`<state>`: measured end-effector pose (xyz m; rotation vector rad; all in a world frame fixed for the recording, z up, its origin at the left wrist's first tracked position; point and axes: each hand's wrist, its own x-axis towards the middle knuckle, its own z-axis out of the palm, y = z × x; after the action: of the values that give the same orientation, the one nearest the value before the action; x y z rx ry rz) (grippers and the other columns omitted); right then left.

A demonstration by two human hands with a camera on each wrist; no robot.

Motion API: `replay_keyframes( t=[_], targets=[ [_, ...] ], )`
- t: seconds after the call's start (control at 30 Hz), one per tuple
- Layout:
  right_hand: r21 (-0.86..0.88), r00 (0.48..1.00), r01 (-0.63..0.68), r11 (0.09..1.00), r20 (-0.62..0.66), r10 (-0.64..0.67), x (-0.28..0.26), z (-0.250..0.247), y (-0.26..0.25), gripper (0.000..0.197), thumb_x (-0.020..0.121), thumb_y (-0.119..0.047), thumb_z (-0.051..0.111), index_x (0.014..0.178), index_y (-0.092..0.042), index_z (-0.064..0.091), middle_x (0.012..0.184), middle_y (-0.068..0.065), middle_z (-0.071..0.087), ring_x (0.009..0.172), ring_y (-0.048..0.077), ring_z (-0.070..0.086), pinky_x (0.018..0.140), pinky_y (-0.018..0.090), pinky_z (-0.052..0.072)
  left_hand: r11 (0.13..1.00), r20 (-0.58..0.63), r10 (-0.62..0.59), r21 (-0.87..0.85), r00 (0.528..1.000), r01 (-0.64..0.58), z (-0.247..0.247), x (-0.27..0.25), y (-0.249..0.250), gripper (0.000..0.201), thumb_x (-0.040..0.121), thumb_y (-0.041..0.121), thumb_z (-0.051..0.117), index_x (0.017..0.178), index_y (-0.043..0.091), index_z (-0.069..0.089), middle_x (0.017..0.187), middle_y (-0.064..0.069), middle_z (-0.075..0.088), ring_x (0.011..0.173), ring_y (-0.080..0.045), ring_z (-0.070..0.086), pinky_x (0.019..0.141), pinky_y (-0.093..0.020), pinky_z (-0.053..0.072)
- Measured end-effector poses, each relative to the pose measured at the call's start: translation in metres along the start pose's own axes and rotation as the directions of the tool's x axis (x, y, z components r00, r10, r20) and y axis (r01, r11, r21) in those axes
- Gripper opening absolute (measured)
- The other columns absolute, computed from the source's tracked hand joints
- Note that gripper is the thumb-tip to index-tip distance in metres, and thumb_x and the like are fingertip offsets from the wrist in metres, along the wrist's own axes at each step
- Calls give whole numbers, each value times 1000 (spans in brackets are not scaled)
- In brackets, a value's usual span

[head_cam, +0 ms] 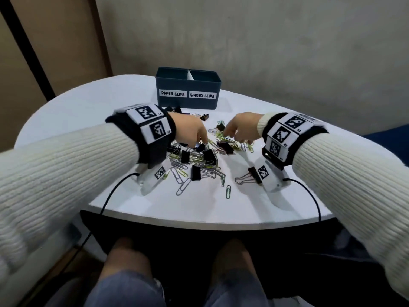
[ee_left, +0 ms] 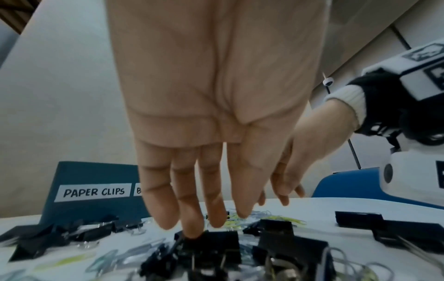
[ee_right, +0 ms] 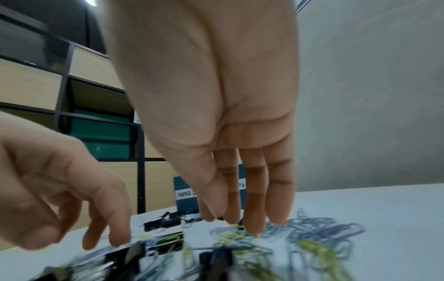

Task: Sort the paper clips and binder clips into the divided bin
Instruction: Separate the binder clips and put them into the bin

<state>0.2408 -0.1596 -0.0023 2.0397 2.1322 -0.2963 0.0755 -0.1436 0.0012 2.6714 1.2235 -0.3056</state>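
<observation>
A: While both arms reach in over it, the white bench (head_cam: pixel 73 107) carries everything. Biggest thing on it is the divided bin (head_cam: pixel 187 85), dark blue, at the far edge, with a white divider inside and two labels on its front: PAPER CLIPS on its left half, BINDER CLIPS on its right.

B: And nearer than the bin?

A: The pile of clips (head_cam: pixel 199 158), spread on the bench on the near side of the bin, black binder clips and silver, green and yellow paper clips all mixed. A few more black binder clips (head_cam: pixel 204 116) lie right at the foot of the bin.

B: Hands?

A: Left hand (head_cam: pixel 190 129) is over the pile on the paper-clip side of the bin, fingers (ee_left: pixel 192 226) pointing straight down, grip wide, one fingertip touching a black binder clip (ee_left: pixel 216 241). Nothing held.

B: Right one?

A: Right hand (head_cam: pixel 241 127) is on the binder-clip side, fingers (ee_right: pixel 254 214) also hanging nearly straight, tips down among the paper clips (ee_right: pixel 312 233). I see touching but no pinch; grip is loose and wide.

B: Strays?

A: One binder clip (head_cam: pixel 249 176) with its silver handles out, and a single green paper clip (head_cam: pixel 228 191), both lying apart from the pile, at the bench edge farthest from the bin.
</observation>
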Motion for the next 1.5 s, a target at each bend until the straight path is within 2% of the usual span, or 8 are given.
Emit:
replay_keyframes(
  t=[0.17, 0.33, 0.5, 0.63, 1.03, 1.23, 1.37, 1.5],
  targets=[
    [-86, 991, -1, 996, 137, 13, 5, 5, -10, 43, 91, 3, 42, 124, -15, 63, 96, -1, 62, 63, 9, 58, 55, 12, 46, 1000, 49, 4, 26, 999, -6, 14, 0, 3, 43, 87, 16, 61, 130, 22, 59, 102, 2, 59, 91, -15, 50, 76, -24, 39],
    [-112, 987, -59, 992, 139, 74, 0, 6, -1, 31, 90, 1, 49, 113, -9, 67, 86, 0, 63, 77, 19, 62, 39, 12, 46, 999, 71, 39, 9, 997, -40, 22, 0, 4, 51, 89, 20, 60, 138, 25, 50, 124, 1, 61, 108, -19, 54, 99, -33, 45],
    [87, 985, 75, 993, 150, -88, 2, 12, -26, 32, 81, -21, 70, 111, -12, 65, 96, 9, 70, 74, 19, 65, 63, 27, 57, 997, 31, 61, -47, 998, -60, 24, 1, 5, 44, 85, 15, 64, 126, 9, 52, 118, -6, 60, 93, -18, 50, 76, -26, 41],
    [-11, 968, 107, 994, 229, -101, 1, 21, -40, 35, 74, -29, 77, 103, -10, 68, 75, 1, 66, 67, 15, 64, 45, 14, 52, 998, 63, 52, 19, 997, -53, 26, -1, 3, 40, 84, 18, 66, 123, 13, 58, 118, -3, 61, 90, -14, 47, 62, -23, 37],
    [51, 967, -102, 993, 241, 87, 3, 5, -3, 11, 79, -2, 70, 88, -3, 63, 85, 16, 67, 71, 27, 65, 53, 26, 57, 995, 9, -40, -87, 999, 41, 21, -2, -14, 53, 81, 38, 70, 128, 20, 54, 106, 6, 54, 102, -20, 58, 94, -33, 49],
    [127, 953, -75, 989, 300, 34, 3, 19, -9, 30, 78, -2, 72, 104, -4, 57, 101, 23, 68, 75, 32, 68, 64, 34, 58, 998, 59, 13, 61, 998, -17, 28, 10, 13, 42, 82, 41, 67, 112, 11, 66, 108, -4, 70, 83, -13, 52, 52, -18, 33],
    [130, 975, -52, 990, 219, 23, 3, 17, -3, 19, 77, -3, 72, 93, -5, 62, 103, 21, 70, 52, 19, 67, 67, 34, 58, 996, 59, -13, 91, 998, 7, 25, 10, 14, 36, 80, 39, 69, 100, 9, 70, 92, -1, 70, 72, -12, 50, 49, -19, 32],
    [255, 987, -86, 963, 155, 47, 2, 2, 17, 11, 86, 3, 59, 85, -8, 62, 91, 19, 65, 66, 29, 65, 60, 30, 58, 998, -74, -35, 57, 997, 40, 14, 7, 7, 24, 76, 34, 66, 80, 11, 63, 74, -4, 55, 61, -17, 44, 48, -22, 31]
  ],
)
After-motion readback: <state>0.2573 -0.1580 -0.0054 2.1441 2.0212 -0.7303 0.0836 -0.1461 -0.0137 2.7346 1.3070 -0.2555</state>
